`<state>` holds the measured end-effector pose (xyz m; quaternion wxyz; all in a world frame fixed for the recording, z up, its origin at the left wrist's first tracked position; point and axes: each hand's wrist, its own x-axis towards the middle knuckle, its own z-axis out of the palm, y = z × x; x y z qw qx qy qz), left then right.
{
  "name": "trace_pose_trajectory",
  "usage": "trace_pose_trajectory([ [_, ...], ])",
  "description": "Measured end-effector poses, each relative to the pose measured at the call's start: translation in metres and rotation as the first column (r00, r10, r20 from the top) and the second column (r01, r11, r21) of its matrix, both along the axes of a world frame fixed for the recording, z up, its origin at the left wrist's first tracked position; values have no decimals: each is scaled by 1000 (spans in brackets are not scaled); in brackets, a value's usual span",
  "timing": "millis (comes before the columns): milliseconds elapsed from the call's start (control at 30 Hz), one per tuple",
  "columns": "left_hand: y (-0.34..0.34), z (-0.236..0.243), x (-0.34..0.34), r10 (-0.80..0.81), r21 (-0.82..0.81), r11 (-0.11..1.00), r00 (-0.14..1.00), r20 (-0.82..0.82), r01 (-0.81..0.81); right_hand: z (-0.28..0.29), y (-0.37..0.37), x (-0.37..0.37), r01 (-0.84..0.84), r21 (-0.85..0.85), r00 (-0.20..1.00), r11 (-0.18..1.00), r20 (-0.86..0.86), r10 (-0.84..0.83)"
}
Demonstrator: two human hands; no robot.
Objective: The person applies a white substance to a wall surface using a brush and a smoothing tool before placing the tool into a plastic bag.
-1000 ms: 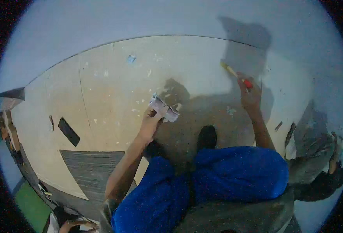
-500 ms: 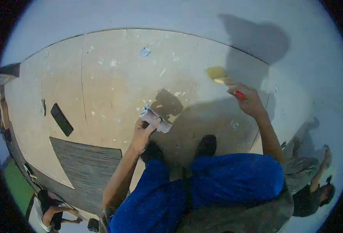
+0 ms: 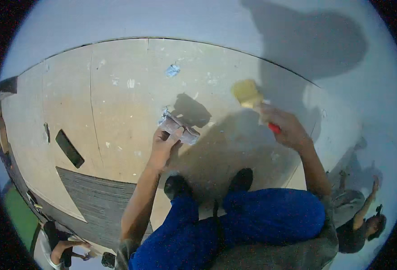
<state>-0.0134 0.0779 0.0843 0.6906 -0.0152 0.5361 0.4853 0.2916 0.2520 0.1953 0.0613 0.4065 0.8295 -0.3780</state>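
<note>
My left hand point(image 3: 166, 141) grips a crumpled greyish-pink packet point(image 3: 185, 132) with whitish scraps at its upper end, held above the pale, scuffed floor boards point(image 3: 117, 81). My right hand point(image 3: 286, 127) is closed round the red handle of a brush, whose broad yellow head point(image 3: 245, 93) is raised over the boards to the upper right of the packet, slightly blurred. A small pale blue scrap point(image 3: 173, 70) lies beyond both hands, among flecks of debris.
A dark phone-like slab point(image 3: 69, 148) and grey ridged mat point(image 3: 95, 193) lie left. A pale wall point(image 3: 198, 20) runs along the boards' far edge. Co-workers are at lower left point(image 3: 54, 243) and lower right point(image 3: 356, 234), the latter's hand point(image 3: 375, 182) on the wall. My knees are below.
My right hand and brush have swung left and down, the brush head now broadside. My left hand has shifted slightly left, still holding the packet. The view has shifted a little.
</note>
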Motion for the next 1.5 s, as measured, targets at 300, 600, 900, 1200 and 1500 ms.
trace_pose_trajectory([
  [300,-6,-6,3,-39,38,998,999,5,39,-9,36,-67,-163,128,918,978,-342,198],
  [600,-36,13,3,83,79,994,991,-106,-75,-2,13,-26,-354,-31,932,935,71,355],
  [900,-93,14,-16,176,157,975,976,-126,-156,17,28,-95,-650,98,750,753,-77,657],
  [1200,-155,14,-24,307,102,951,921,-239,-291,-16,33,-358,-652,186,747,735,-6,665],
  [1500,-180,20,-33,528,75,849,841,-123,-522,-32,72,-274,-568,96,823,817,47,567],
])
